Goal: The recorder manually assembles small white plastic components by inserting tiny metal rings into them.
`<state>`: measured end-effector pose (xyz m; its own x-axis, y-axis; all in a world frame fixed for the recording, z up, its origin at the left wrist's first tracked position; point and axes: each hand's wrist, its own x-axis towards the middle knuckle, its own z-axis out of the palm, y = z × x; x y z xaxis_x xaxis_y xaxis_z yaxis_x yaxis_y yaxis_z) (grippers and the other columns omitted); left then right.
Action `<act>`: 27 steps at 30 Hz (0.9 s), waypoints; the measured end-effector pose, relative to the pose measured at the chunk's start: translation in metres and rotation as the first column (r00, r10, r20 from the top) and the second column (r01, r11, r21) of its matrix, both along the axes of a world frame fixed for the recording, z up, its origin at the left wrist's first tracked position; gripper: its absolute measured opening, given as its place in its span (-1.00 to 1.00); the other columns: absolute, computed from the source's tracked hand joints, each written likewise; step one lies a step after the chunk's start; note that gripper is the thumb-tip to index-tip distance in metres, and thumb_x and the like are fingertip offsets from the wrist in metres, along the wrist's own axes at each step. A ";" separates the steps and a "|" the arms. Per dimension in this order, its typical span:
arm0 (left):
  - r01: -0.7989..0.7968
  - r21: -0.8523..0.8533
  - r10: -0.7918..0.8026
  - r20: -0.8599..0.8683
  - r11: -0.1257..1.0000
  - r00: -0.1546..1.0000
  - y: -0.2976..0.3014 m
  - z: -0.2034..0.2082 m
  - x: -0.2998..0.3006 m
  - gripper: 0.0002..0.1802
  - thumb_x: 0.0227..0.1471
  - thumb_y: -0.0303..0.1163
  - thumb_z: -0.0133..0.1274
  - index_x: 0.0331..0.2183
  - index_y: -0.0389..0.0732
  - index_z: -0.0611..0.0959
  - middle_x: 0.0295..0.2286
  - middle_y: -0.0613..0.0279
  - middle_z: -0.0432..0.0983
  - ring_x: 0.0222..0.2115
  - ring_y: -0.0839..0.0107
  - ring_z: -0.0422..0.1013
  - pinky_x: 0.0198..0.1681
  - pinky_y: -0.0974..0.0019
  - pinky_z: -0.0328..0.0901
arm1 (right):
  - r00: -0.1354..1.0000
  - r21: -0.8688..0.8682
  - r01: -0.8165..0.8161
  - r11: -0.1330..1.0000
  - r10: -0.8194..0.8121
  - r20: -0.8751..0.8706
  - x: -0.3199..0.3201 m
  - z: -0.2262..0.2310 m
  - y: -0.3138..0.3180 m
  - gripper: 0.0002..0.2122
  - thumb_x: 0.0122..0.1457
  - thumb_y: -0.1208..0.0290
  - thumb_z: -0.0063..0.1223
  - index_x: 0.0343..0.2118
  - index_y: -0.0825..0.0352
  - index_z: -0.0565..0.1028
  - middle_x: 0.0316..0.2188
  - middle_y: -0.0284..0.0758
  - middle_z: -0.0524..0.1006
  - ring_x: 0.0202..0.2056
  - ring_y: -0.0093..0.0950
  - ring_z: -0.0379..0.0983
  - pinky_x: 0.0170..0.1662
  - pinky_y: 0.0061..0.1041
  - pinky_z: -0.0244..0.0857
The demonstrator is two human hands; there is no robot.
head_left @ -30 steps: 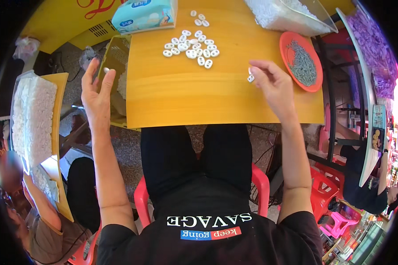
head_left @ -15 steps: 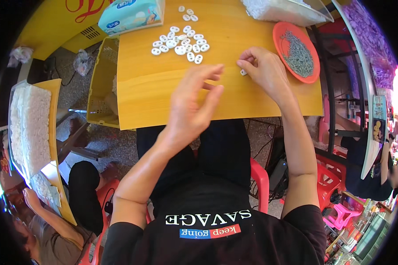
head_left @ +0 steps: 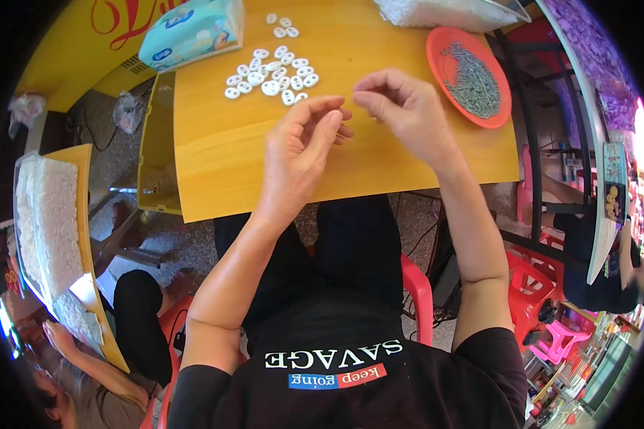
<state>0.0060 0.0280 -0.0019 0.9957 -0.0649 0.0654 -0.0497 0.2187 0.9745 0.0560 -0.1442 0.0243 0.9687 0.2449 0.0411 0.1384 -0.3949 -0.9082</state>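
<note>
My left hand (head_left: 300,146) is raised over the front of the yellow table (head_left: 236,168), its fingers curled and the thumb against them. My right hand (head_left: 411,118) faces it a short gap away, thumb and index finger pinched together. Whatever either hand holds is too small or too hidden to make out. Beyond my left hand lie several small white oval plastic pieces (head_left: 270,88), each with two holes, in a loose heap. To the right of my right hand is an orange-red plate (head_left: 436,58) of thin grey metal screws or nails (head_left: 476,84).
At the back left stands a light-blue tissue pack (head_left: 193,36). A clear bin of white pieces (head_left: 444,13) sits at the back right. Left of the table are a yellow crate (head_left: 157,157) and another person's arm (head_left: 96,365). Red plastic chairs (head_left: 529,286) are at the right.
My right hand has lifted from the table and moved left; the white piece under its fingertips no longer shows there. My left hand's fingers have curled in. The view has shifted slightly.
</note>
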 end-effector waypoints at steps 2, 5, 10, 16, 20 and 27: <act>0.034 -0.108 -0.044 -0.089 0.994 0.995 0.000 0.003 0.001 -0.77 0.17 -0.47 -0.01 -0.15 -0.39 0.52 -0.34 0.17 0.54 -0.37 0.49 0.48 -0.26 0.46 0.38 | 0.995 0.289 -0.066 0.955 0.084 -0.050 -0.012 0.006 0.009 -0.86 0.12 0.48 0.15 -0.32 0.45 0.54 -0.45 -0.39 0.57 -0.38 -0.69 0.48 -0.30 -0.67 0.38; 0.028 -0.224 -0.047 -0.079 0.974 0.996 0.003 0.000 -0.001 -0.79 0.14 -0.48 0.03 -0.18 -0.39 0.53 -0.39 0.14 0.55 -0.39 0.46 0.49 -0.27 0.42 0.39 | 0.997 0.348 -0.074 0.934 0.079 -0.003 -0.020 0.006 0.015 -0.89 0.12 0.52 0.14 -0.33 0.46 0.54 -0.44 -0.36 0.58 -0.36 -0.67 0.49 -0.25 -0.68 0.39; 0.021 -0.304 -0.053 -0.098 0.952 0.994 0.000 0.001 -0.004 -0.82 0.13 -0.49 0.04 -0.21 -0.36 0.54 -0.41 0.13 0.55 -0.41 0.41 0.50 -0.28 0.39 0.39 | 0.997 0.439 -0.068 0.896 0.044 0.065 -0.022 -0.003 0.019 -0.91 0.10 0.55 0.16 -0.34 0.44 0.55 -0.47 -0.38 0.55 -0.42 -0.67 0.47 -0.33 -0.67 0.38; 0.001 -0.354 -0.062 -0.161 0.935 0.985 0.002 -0.007 -0.005 -0.85 0.14 -0.50 0.03 -0.23 -0.32 0.51 -0.37 0.07 0.55 -0.40 0.38 0.50 -0.28 0.35 0.40 | 0.899 0.173 -0.143 0.974 0.055 0.434 -0.017 -0.005 0.009 -0.92 0.04 0.58 0.18 -0.38 0.40 0.56 -0.49 -0.31 0.51 -0.49 -0.54 0.46 -0.43 -0.59 0.32; 0.024 -0.322 -0.081 -0.166 0.946 0.983 0.001 -0.006 -0.006 -0.85 0.14 -0.49 0.03 -0.23 -0.31 0.50 -0.36 0.05 0.55 -0.39 0.38 0.50 -0.28 0.35 0.40 | 0.814 -0.223 0.157 0.962 0.002 0.581 0.011 0.020 -0.059 -0.90 0.05 0.55 0.17 -0.35 0.38 0.56 -0.43 -0.28 0.52 -0.45 -0.49 0.45 -0.41 -0.57 0.32; 0.031 -0.317 -0.083 -0.153 0.948 0.985 0.002 -0.009 -0.008 -0.85 0.14 -0.48 0.02 -0.22 -0.30 0.49 -0.33 0.06 0.54 -0.38 0.38 0.49 -0.26 0.35 0.39 | 0.884 -0.559 0.283 0.779 0.015 0.468 0.064 0.024 -0.150 -0.86 0.09 0.39 0.12 -0.32 0.32 0.57 -0.39 -0.25 0.53 -0.39 -0.31 0.48 -0.28 -0.41 0.34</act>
<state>-0.0020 0.0297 -0.0108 0.9898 -0.1240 -0.0704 0.1246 0.5108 0.8506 0.1202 -0.2941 0.0479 0.9101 0.2308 0.3442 0.3490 -0.8746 -0.3365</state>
